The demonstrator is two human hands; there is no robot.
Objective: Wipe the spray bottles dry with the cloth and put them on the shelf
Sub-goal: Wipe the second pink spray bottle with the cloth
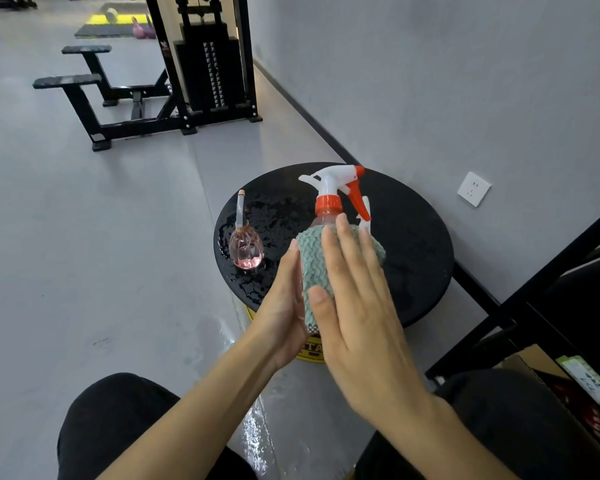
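- We see the large spray bottle upright, with a white head and an orange trigger, over the near part of the round black tabletop. Its base is hidden.
- A green cloth wraps its body.
- The 2 hands sandwich it. The left hand lies flat against the cloth's left side and the right hand lies flat over its front. Each grip is spread, fingers straight, pressing the cloth.
- A small pink spray bottle stands upright on the wet tabletop, just to the left.
- The black shelf stands at right.
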